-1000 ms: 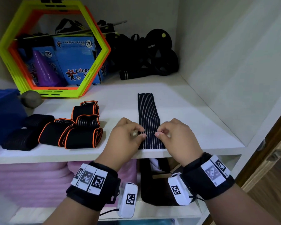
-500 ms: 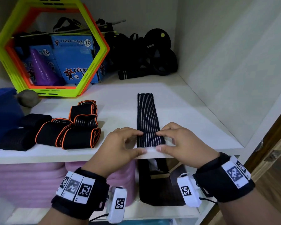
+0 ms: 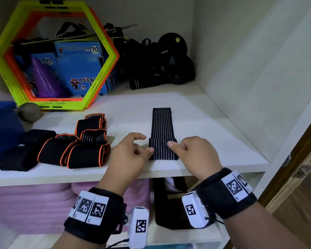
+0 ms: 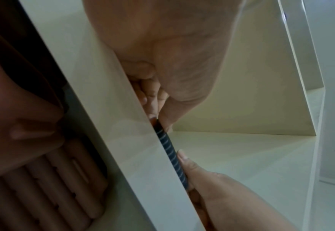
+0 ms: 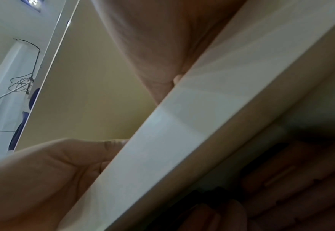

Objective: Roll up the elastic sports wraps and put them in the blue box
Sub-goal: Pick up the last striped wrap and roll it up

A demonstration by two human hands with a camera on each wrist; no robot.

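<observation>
A black elastic wrap with thin white stripes (image 3: 162, 126) lies flat on the white shelf (image 3: 214, 141), running away from me. Its near end is folded over into a short flat roll (image 3: 162, 150), seen edge-on in the left wrist view (image 4: 170, 154). My left hand (image 3: 145, 146) pinches the roll's left end, thumb on its edge and index finger raised. My right hand (image 3: 174, 146) holds the right end, its thumb pressing on top. The blue box (image 3: 0, 126) shows only partly at the far left. In the right wrist view the shelf edge hides the wrap.
Rolled black wraps with orange trim (image 3: 86, 153) and plain black rolls (image 3: 16, 159) sit left of my hands. Behind them stand hexagon rings (image 3: 57, 56), a grey ball (image 3: 29, 112) and black gear (image 3: 169, 60). The cupboard wall (image 3: 258, 78) closes the right side.
The wrap's near end, held at the shelf's front edge half a second ago, has been turned forward over the strip into a first fold. Both hands moved slightly further onto the shelf.
</observation>
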